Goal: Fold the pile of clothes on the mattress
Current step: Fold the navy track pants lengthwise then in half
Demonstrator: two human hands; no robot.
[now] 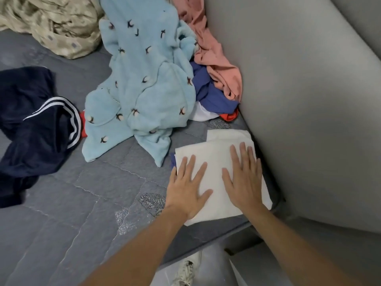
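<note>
A folded white garment (216,159) lies flat at the right edge of the grey quilted mattress (82,199). My left hand (186,187) presses palm down on its near left part, fingers spread. My right hand (242,179) lies flat on its right part, fingers apart too. A sliver of blue cloth shows under the white piece's left edge. Behind it sits the unfolded pile: a light blue fleece garment (142,79) with small cotton-flower prints, a blue garment (210,93), a salmon pink one (216,52), and bits of white and red.
A navy garment with white stripes (35,129) lies crumpled at the left. A beige patterned cloth (53,23) is bunched at the far left. A grey padded headboard (309,100) rises along the right. Below the mattress edge a white shoe (186,269) stands on the floor.
</note>
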